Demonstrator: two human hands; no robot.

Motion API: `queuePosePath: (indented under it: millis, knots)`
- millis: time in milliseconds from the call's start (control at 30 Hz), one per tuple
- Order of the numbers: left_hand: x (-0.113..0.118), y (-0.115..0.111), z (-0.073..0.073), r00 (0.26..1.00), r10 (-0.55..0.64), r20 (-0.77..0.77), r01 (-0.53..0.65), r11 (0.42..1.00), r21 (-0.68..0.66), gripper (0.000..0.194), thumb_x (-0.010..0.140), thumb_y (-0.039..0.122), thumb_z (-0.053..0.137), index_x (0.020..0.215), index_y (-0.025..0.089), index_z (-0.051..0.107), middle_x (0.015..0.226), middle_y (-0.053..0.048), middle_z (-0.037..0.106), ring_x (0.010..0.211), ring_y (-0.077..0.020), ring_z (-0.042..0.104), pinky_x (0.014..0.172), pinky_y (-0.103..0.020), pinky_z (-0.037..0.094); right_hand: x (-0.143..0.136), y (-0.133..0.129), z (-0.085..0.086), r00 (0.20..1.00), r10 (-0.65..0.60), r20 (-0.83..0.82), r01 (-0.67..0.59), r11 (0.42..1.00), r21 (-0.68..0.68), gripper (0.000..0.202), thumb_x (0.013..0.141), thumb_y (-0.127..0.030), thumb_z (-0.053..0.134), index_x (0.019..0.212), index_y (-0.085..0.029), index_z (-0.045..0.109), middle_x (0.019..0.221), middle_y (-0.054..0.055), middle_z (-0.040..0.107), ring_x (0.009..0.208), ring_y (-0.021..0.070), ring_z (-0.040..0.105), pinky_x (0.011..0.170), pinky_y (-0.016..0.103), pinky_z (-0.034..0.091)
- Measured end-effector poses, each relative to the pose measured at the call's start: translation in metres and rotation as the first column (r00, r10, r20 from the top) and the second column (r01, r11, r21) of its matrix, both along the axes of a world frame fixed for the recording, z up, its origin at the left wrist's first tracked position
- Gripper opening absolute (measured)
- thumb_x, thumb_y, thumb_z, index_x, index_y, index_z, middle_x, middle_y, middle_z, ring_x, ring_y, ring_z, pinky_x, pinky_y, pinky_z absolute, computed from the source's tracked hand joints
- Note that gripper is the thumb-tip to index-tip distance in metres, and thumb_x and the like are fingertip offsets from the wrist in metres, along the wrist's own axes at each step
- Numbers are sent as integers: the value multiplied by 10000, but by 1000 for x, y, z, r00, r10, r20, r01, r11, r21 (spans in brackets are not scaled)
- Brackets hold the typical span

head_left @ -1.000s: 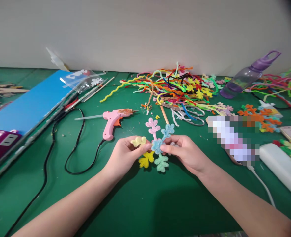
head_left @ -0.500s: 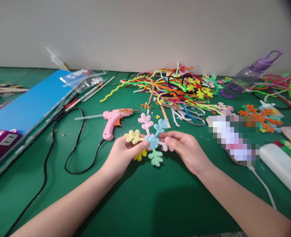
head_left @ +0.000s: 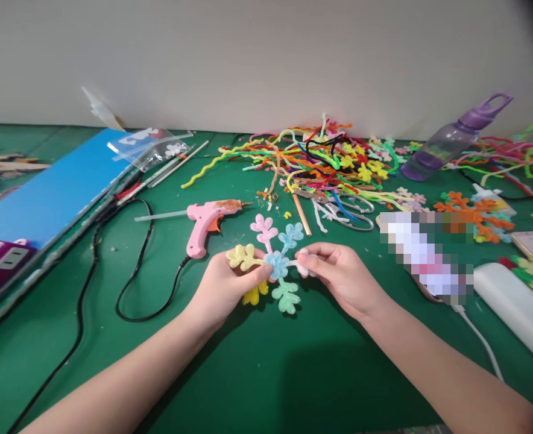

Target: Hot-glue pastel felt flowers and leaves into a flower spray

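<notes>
Two hands pinch one fuzzy, six-armed rainbow snowflake. One pink plastic glue gun lies left of it. Green table below, grey wall behind.

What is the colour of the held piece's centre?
The centre is light blue, shown in the head view.

Green table, pink glue gun, scissors, heap of colourful fuzzy stems, purple bottle, blue board

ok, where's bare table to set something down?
Largest patch: green tabletop between left forearm and right forearm, nearer than the held snowflake. Smaller: between black cord and left forearm. Crowded: far side (pipe cleaners, scissors, purple bottle) and right side.
</notes>
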State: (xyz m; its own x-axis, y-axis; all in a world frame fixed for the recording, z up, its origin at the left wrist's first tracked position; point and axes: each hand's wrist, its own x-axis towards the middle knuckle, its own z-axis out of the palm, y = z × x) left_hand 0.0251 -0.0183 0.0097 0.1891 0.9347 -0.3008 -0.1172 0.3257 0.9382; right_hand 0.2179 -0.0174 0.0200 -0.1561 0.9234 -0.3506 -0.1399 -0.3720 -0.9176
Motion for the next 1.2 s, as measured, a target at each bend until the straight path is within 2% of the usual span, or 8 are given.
queuePosePath:
  millis: [200, 333, 533, 733, 833, 900, 1000, 1200]
  knots:
    - [-3, 0, -1, 999, -36, 18, 35, 999, 13, 274, 684, 332, 762, 841, 171, 604, 718, 7, 651, 659, -138, 621, 630, -233, 474, 2, 2, -1, 999, 39, 31, -40, 999, 23, 213, 691, -364, 746, 775, -176, 690, 633, -6, 613, 641, 111, 550, 723, 298, 454]
    - [-11, 4, -3, 973, -160, 167, 168, 985, -36, 337, 763, 496, 647, 820, 164, 644, 874, -53, 681, 792, -184, 641, 750, -283, 507, 7, 5, 2, 990, 59, 127, -69, 995, 78, 240, 686, -364, 757, 833, -179, 711, 650, -5, 622, 649, 111, 566, 723, 288, 462]
    - [-12, 8, 0, 943, -179, 280, 219, 968, -121, 467, 770, 621, 559, 778, 164, 659, 869, -78, 704, 827, -226, 668, 789, -330, 530, 10, 5, 9, 984, 40, 175, -54, 996, 75, 267, 666, -363, 772, 840, -172, 707, 713, 10, 625, 659, 111, 570, 683, 274, 471]
    - [-9, 6, 2, 964, -240, 118, 251, 964, -86, 279, 701, 320, 766, 908, 169, 654, 880, -36, 709, 780, -150, 663, 749, -243, 511, 7, 3, 11, 989, 6, 148, -20, 996, 91, 343, 649, -340, 782, 938, -184, 683, 706, -10, 602, 629, 100, 556, 640, 260, 471]
    - [-9, 5, -1, 972, -224, 66, 227, 972, -57, 250, 713, 323, 756, 885, 165, 667, 829, -26, 704, 732, -139, 648, 710, -238, 511, 4, 2, 11, 998, -23, 63, 17, 996, 90, 373, 664, -327, 774, 998, -206, 661, 704, -21, 615, 640, 102, 577, 678, 268, 489]
    - [-9, 5, -2, 977, -209, 38, 210, 977, -34, 238, 724, 339, 745, 866, 162, 672, 820, -27, 701, 731, -143, 643, 707, -242, 511, 4, 2, 10, 999, -28, 23, 26, 996, 89, 317, 659, -323, 778, 936, -207, 676, 771, -2, 657, 686, 115, 598, 715, 281, 501]
    - [-9, 4, -2, 981, -193, 19, 193, 981, -17, 227, 735, 346, 734, 851, 161, 672, 830, -27, 698, 749, -144, 638, 710, -239, 512, 4, 3, 6, 998, -3, 63, -2, 996, 92, 220, 657, -338, 779, 799, -191, 700, 836, 31, 689, 741, 136, 609, 732, 290, 505]
    - [-6, 3, 1, 986, -169, 4, 169, 985, -18, 214, 714, 337, 749, 803, 159, 669, 767, -7, 676, 708, -128, 617, 673, -218, 510, 6, 3, 0, 988, 45, 148, -61, 992, 106, 199, 706, -374, 740, 681, -187, 675, 703, 7, 647, 707, 142, 604, 701, 286, 487]
